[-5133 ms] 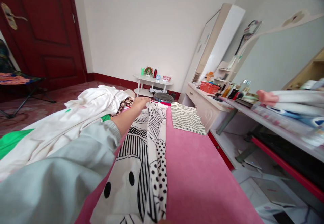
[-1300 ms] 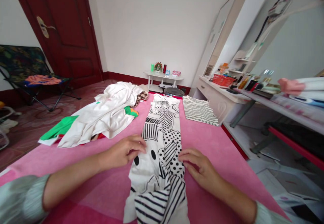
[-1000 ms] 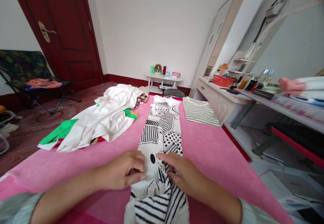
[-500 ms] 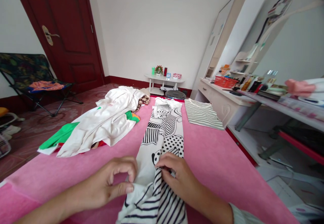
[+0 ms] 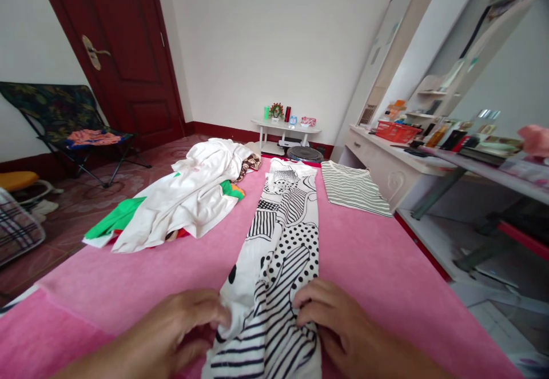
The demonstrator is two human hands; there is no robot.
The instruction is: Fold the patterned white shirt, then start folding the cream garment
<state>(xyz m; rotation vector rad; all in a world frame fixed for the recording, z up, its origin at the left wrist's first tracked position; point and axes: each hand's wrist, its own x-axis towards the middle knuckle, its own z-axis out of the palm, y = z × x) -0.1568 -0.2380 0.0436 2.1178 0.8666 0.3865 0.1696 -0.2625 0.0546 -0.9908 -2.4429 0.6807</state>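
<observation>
A white garment with black stripes, dots and wavy shapes [image 5: 291, 253] lies in a long, narrow folded strip, running from near me towards the far end of the pink bed. At its left edge my left hand [image 5: 189, 324] has curled fingers on the cloth, the thumb lower down beside the edge. Opposite it, my right hand [image 5: 338, 322] bends its fingers over the right edge, its thumb partly in shadow. Both hands grip the near part of the garment. Creases run down the middle of the strip, and its nearest end leaves the picture at the bottom.
Left of the strip lies a loose pile of white and green clothes [image 5: 184, 196]. A folded striped shirt [image 5: 354, 187] rests at the right on the pink bedcover [image 5: 369, 259]. Beyond stand a small white table [image 5: 285, 126], a folding chair [image 5: 55, 116] and a cluttered dressing table [image 5: 377, 162].
My right hand has left the middle of the cloth for its right edge. My left hand has shifted slightly down and left. The striped near part lies flatter. The view has turned a little left.
</observation>
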